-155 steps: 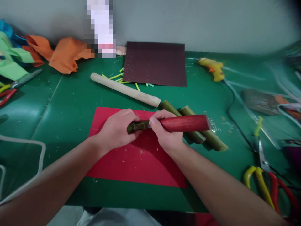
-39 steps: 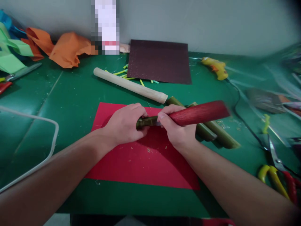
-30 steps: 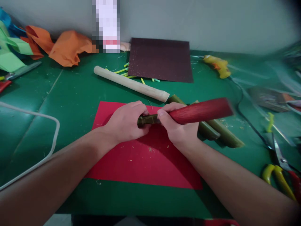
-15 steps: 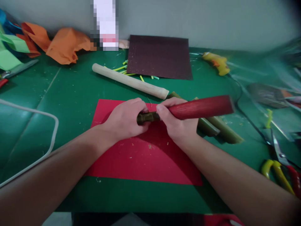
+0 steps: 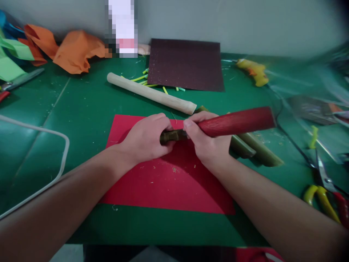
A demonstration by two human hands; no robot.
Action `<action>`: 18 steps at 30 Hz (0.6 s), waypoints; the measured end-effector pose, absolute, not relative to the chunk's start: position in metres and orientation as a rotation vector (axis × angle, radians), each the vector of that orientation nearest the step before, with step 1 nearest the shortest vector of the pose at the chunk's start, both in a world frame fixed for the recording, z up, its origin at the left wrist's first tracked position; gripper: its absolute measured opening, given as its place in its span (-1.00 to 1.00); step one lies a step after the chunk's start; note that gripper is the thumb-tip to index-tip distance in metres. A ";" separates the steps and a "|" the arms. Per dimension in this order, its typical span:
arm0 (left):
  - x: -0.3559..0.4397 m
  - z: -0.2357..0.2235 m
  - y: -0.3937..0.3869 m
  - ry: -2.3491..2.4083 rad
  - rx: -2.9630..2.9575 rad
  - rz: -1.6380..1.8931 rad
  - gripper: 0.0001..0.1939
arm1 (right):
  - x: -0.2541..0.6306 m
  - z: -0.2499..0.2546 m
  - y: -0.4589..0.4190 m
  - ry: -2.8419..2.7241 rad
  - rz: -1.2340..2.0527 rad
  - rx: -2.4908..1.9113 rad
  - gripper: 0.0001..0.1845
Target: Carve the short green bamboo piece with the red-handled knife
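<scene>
My left hand (image 5: 144, 140) is closed around a short dark green bamboo piece (image 5: 171, 136), held over a red sheet (image 5: 166, 182) on the green table. My right hand (image 5: 208, 145) grips a tool with a long dark red wooden handle (image 5: 237, 122) that points to the right. The working end of the tool meets the bamboo piece between my two hands and is hidden by my fingers. Small shavings lie on the red sheet below my hands.
Two longer green bamboo sticks (image 5: 256, 149) lie behind my right hand. A pale wooden dowel (image 5: 151, 93), a dark sandpaper sheet (image 5: 187, 64), a yellow glue gun (image 5: 252, 71), orange and green paper (image 5: 73, 51), scissors (image 5: 324, 193) and a white cord (image 5: 35, 133) surround the red sheet.
My hands stay locked on the bamboo piece and the tool. The red handle has tilted slightly, its far end rising a little; the view has shifted slightly.
</scene>
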State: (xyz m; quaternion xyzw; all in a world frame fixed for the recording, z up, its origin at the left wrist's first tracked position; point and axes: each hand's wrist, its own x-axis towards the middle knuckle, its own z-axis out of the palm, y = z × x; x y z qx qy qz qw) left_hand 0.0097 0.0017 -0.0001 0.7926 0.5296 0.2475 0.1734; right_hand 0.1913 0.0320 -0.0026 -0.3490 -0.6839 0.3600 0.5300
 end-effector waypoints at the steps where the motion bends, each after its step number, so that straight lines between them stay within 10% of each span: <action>1: 0.010 0.000 0.002 1.499 2.252 0.709 -0.85 | 0.192 -0.002 0.032 -1.640 0.861 -0.821 -0.77; 18: 0.010 0.000 0.002 1.484 2.264 0.713 -0.84 | 0.192 -0.006 0.032 -1.658 0.833 -0.857 -0.76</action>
